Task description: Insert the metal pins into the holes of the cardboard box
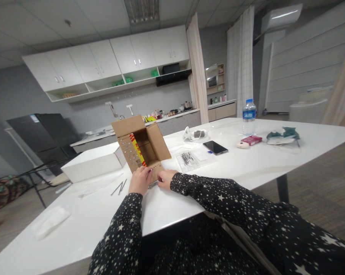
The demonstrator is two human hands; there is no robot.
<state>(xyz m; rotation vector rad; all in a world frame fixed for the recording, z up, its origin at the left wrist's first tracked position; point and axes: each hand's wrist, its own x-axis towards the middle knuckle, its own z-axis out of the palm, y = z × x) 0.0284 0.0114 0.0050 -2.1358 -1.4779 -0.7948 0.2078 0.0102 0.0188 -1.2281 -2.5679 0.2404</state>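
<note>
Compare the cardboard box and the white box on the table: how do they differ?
The cardboard box is brown, open, flaps spread, with both hands at its near flap; the white box is plain white, shut, untouched. The cardboard box stands taller; the white box lies low and long. Both rest on the white table.

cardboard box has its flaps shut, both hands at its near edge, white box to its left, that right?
Not quite: the cardboard box has its flaps open. The head view shows this. Both the left hand and right hand are at its near edge, with the white box to its left.
</note>
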